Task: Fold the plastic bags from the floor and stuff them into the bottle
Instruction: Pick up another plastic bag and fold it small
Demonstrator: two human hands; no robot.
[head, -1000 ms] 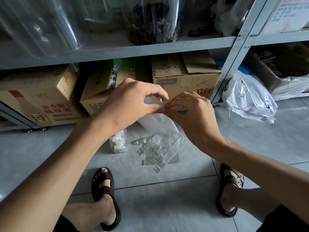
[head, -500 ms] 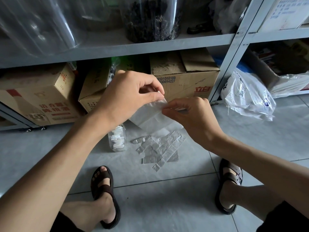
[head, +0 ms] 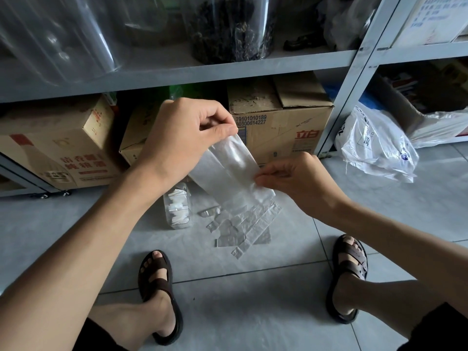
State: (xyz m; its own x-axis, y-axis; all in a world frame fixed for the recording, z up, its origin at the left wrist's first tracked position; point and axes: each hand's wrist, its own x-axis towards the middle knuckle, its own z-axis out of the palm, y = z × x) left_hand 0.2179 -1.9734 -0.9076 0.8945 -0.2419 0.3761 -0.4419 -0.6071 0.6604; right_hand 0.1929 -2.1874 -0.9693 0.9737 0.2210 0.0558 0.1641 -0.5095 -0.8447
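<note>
Above the floor, both hands pinch one plastic bag [head: 228, 168] taut
Left hand [head: 187, 138] at 11 o'clock, right hand [head: 291, 178] at 4; slick film may slip, spoiling the fold

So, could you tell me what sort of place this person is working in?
Probably a storeroom or shop back room: grey metal shelving holds large clear jars, taped cardboard boxes sit on the tiled floor beneath, and a filled plastic bag lies beside the rack.
</note>
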